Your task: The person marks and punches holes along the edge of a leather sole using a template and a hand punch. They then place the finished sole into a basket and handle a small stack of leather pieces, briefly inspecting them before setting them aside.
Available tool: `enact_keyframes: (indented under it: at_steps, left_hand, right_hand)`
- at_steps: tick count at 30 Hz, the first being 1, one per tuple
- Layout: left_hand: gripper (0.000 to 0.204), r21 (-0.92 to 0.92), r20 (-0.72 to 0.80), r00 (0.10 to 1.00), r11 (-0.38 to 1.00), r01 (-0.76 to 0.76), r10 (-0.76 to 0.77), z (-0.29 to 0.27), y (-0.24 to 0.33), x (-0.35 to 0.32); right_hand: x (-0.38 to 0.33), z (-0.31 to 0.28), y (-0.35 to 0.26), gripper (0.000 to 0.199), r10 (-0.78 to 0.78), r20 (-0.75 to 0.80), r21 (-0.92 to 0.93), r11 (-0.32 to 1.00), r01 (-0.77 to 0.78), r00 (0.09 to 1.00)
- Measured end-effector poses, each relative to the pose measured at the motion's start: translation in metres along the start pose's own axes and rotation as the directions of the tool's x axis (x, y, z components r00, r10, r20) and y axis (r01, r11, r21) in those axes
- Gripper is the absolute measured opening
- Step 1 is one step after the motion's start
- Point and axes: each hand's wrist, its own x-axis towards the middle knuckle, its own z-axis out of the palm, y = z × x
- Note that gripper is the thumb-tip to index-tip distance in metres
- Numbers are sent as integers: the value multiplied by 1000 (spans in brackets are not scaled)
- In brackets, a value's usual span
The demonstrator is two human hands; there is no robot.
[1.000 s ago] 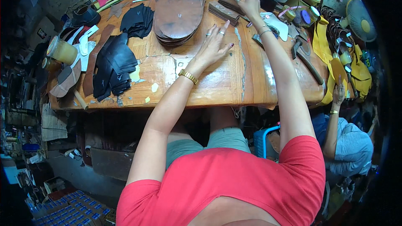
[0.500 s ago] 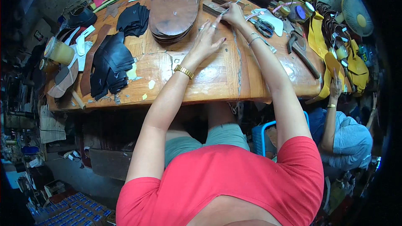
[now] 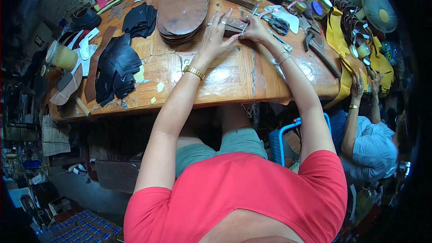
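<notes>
My right hand [image 3: 257, 31] is closed around a slim pen-like tool [image 3: 255, 10], its upper end sticking up past the fingers. Beneath that hand lies a dark brown flat piece [image 3: 231, 29], partly hidden by my fingers. My left hand [image 3: 213, 37] lies with spread fingers beside this piece, its thumb reaching close to the right fingertips. Whether the tool's tip touches the piece cannot be made out. A stack of rounded brown leather panels [image 3: 182, 6] stands just left of my left hand. Another dark brown strip [image 3: 240, 0] lies beyond my hands.
Scissors [image 3: 278, 25] and a hammer [image 3: 322, 55] lie to the right on the wooden table [image 3: 211, 83]. Black leather pieces [image 3: 118, 65] and a jar [image 3: 61, 56] are at the left. At the right edge, a co-worker's hand [image 3: 357, 85] touches yellow material [image 3: 337, 40]. A blue basket [image 3: 276, 146] stands below.
Both hands have shifted, the right one nearer to me together with the tool. The dark brown piece now lies closer, apart from the other strip. The co-worker's hands have moved slightly.
</notes>
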Motion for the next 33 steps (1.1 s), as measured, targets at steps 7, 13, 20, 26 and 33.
enact_keyframes:
  at_steps: [7, 13, 20, 26, 33]
  left_hand:
    - [32, -31, -65, 998, 999, -20, 18, -5, 7, 7]
    - [35, -271, 439, 866, 884, 380, -238, -3, -12, -8]
    - [45, -475, 475, 867, 787, 394, -148, -3, -10, -8]
    - [45, -216, 357, 932, 965, 149, -64, -14, 5, -2]
    - [51, -117, 514, 853, 977, 179, -94, 0, -4, -11]
  right_hand:
    - [-41, -6, -16, 39, -48, -51, 92, 994, 52, 998]
    - [-69, -6, -42, 44, -246, -91, -81, 967, 240, 965]
    - [-79, -16, -42, 56, -217, 34, 33, 976, 216, 976]
    - [-98, -27, -30, 56, -13, -104, -20, 1000, 11, 994]
    - [-99, -7, -37, 56, -52, -123, 35, 998, 57, 991]
